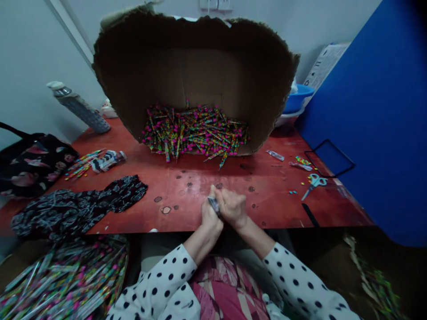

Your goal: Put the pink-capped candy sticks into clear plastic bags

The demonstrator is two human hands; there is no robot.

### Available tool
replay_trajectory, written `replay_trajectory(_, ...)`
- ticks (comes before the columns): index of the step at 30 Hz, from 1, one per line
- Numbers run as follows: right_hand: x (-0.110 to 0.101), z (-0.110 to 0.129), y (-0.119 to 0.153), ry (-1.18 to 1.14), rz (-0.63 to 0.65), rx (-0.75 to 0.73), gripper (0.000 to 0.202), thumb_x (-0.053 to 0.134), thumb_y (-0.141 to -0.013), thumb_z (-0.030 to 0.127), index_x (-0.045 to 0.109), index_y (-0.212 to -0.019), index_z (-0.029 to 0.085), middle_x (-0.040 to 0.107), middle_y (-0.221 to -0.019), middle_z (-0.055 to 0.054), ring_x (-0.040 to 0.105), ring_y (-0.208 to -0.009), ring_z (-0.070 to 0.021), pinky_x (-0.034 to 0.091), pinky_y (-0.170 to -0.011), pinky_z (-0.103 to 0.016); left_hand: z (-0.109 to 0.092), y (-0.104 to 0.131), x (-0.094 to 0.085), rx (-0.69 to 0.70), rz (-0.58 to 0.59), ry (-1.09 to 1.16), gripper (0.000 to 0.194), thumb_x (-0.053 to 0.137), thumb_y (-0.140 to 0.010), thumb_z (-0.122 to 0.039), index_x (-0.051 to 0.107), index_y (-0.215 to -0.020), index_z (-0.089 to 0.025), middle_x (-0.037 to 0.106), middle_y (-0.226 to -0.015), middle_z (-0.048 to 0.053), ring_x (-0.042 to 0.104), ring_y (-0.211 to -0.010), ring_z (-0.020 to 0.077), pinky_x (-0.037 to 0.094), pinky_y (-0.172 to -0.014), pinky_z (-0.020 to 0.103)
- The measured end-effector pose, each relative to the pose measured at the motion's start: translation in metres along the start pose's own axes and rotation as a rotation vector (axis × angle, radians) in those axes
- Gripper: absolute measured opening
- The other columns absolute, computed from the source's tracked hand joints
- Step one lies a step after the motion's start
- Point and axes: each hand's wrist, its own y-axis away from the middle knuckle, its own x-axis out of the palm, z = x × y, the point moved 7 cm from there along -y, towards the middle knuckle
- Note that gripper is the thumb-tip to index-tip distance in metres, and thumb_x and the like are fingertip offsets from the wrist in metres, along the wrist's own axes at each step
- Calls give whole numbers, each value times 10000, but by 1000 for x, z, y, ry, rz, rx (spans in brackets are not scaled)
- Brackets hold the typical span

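Note:
My left hand (211, 217) and my right hand (233, 208) meet above the front part of the red table (187, 182). Both are closed, with their fingers pressed together. A short, slim, greyish shiny piece (213, 204) shows between them, lying against my left hand; its ends are covered and I cannot tell its kind. Beyond my hands, a large cardboard box (203, 71) lies with its torn opening towards me. Many thin colourful pencil-like sticks with pink ends (200, 131) are heaped inside it, and some stick out over its lower edge.
Left: a dark patterned cloth (116, 195), a striped packet (108, 161), a bottle (80, 109), a floral bag (36, 164). Right: light blue scissors (313, 184), a black strip (310, 215), a black wire frame (330, 158), a blue partition (380, 133). Wrapped sticks (66, 280) fill a container below left.

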Motion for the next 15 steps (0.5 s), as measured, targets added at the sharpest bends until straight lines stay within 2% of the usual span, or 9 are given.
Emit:
replay_trajectory(4, 7, -50, -11, -64, 52, 294, 440, 364, -915, 372, 523, -552, 182, 544, -485, -14, 465, -449, -109, 255, -475, -241, -14, 6, -2, 87, 15, -10, 425, 625, -679, -540, 481, -586, -152, 456, -504, -47, 434, -436, 57, 352, -436, 182)
replay_trajectory(7, 5, -76, -12, -177, 7, 587, 471, 312, -914, 439, 498, -562, 187, 507, -477, 2, 431, -457, -115, 261, -469, -234, -15, 14, -11, 10, 61, 41, 514, 512, -686, -659, 551, -685, -146, 536, -584, -6, 498, -489, 84, 415, -491, 206)
replay_trajectory(9, 7, -80, -11, -224, -1, 686, 481, 294, -905, 473, 496, -574, 189, 503, -489, 3, 429, -473, -123, 263, -470, -235, -4, 22, -8, -100, 169, 54, 508, 542, -691, -628, 600, -828, -142, 616, -750, 50, 587, -664, 131, 467, -626, 247)
replay_trajectory(11, 13, -74, -9, -242, 31, 712, 489, 280, -900, 487, 513, -592, 187, 521, -508, -4, 437, -486, -129, 267, -477, -238, 8, 29, -1, -149, 256, 18, 405, 647, -690, -491, 614, -877, -133, 639, -840, 72, 604, -800, 159, 458, -731, 266)
replay_trajectory(13, 21, -64, -6, -247, 84, 703, 489, 266, -902, 482, 546, -636, 182, 559, -544, -19, 461, -501, -135, 275, -491, -240, 9, 28, 6, -56, 245, -1, 309, 705, -674, -367, 625, -841, -120, 649, -813, 61, 605, -797, 150, 439, -754, 251)
replay_trajectory(15, 26, -55, -1, -248, 130, 692, 478, 265, -903, 472, 575, -693, 176, 604, -602, -44, 507, -543, -151, 293, -514, -244, 1, 21, 8, 74, 171, 25, 279, 722, -657, -321, 634, -825, -116, 657, -783, 44, 608, -756, 133, 432, -752, 240)
